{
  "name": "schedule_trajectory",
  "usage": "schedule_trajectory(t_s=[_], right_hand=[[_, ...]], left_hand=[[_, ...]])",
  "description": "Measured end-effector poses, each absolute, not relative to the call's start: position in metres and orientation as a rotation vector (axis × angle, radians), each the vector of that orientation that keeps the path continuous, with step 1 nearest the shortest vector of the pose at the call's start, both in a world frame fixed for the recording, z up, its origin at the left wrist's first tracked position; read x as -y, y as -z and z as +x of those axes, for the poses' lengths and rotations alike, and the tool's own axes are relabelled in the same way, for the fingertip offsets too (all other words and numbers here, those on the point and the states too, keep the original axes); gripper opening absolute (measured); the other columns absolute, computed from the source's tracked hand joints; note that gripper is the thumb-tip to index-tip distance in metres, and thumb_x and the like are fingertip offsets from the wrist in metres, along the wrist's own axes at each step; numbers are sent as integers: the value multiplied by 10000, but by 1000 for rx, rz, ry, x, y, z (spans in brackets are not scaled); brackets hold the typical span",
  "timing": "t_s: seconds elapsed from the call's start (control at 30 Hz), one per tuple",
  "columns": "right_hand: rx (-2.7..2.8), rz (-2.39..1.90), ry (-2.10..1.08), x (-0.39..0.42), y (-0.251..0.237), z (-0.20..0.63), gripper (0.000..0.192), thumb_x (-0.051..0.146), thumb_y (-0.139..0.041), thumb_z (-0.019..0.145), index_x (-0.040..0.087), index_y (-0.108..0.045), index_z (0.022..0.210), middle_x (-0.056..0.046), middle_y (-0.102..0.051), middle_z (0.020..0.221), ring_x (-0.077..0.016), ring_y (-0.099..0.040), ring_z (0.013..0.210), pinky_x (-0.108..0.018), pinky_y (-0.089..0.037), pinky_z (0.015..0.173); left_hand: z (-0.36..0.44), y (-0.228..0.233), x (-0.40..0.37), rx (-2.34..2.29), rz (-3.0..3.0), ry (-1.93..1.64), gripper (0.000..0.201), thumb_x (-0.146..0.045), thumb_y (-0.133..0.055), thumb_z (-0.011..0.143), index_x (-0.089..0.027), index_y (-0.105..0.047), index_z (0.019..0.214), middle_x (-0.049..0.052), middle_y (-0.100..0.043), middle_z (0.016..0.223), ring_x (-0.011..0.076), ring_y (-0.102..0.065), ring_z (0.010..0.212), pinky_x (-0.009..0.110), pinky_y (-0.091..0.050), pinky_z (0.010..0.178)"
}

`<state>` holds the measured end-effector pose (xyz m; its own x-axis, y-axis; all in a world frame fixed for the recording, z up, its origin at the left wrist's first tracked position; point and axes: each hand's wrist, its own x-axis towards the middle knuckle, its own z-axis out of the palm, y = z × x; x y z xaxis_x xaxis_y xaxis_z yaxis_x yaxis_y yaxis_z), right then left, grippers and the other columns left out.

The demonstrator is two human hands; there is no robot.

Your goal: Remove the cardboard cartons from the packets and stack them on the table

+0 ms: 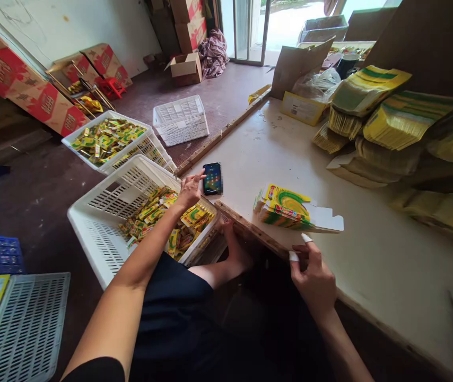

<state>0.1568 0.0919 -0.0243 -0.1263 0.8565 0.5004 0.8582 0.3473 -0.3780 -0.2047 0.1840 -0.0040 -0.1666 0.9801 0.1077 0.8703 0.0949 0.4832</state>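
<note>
My left hand [190, 191] reaches over a white plastic crate [87, 220] filled with small yellow and green packets [150, 212]. Its index finger is stretched out to the lit screen of a smartphone [211, 179] lying on the table corner; the hand grips nothing. Nearer to me, my right hand [314, 278] hovers by the table's edge with thumb and index finger apart and nothing between them. White coverings sit on those two fingertips. Just beyond it lies a stack of flat yellow and green cartons [286, 207], their white flaps pointing right.
Bundles of folded cartons [393, 122] are piled at the table's [250, 143] right side. A second crate of packets [107, 140] and a white crate [181, 119] stand on the floor at left. A grey crate [27, 323] is at lower left. Wooden strips edge the table.
</note>
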Motion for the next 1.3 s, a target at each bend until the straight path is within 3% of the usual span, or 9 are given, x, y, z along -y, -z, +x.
schedule_trajectory(t_s=[0.13,0.37,0.7,1.1,1.3], right_hand=[[1970,-1509,-5,-92,24,157,334,288,-456,892,167,-504,1200,-55,-728,774,-205,-676,587,-279,-498,527],[1985,-1503,8,-92,22,157,321,294,-462,895,165,-511,1185,-49,-728,770,-196,-676,592,-270,-490,528],[1987,-1522,10,-92,22,157,334,302,-451,910,166,-503,1211,-45,-728,764,-199,-673,568,-277,-498,528],[1977,-1527,-27,-92,24,158,342,306,-463,892,171,-505,1203,-56,-730,789,-206,-674,595,-274,-485,523],[1987,-1525,28,-92,24,157,329,301,-452,902,166,-509,1197,-55,-728,772,-205,-670,583,-273,-486,528]], left_hand=[[-203,9,-193,-2107,1873,-619,886,-14,-425,637,-272,-313,1478,39,-597,1347,270,-431,1243,488,-253,1072],[-205,6,-198,-2116,1874,-646,810,-17,-407,673,-249,-361,1448,56,-588,1342,278,-437,1231,473,-286,1050],[-199,-5,-195,-2033,1949,-662,686,20,-392,656,-206,-531,1288,20,-740,1048,232,-513,1135,416,-316,1043],[-201,-2,-194,-1986,1963,-696,688,32,-393,636,-205,-549,1262,-2,-755,980,211,-541,1099,382,-369,1031],[-207,2,-195,-2048,1911,-768,775,21,-383,629,-195,-461,1370,24,-660,1251,227,-492,1170,400,-336,1064]])
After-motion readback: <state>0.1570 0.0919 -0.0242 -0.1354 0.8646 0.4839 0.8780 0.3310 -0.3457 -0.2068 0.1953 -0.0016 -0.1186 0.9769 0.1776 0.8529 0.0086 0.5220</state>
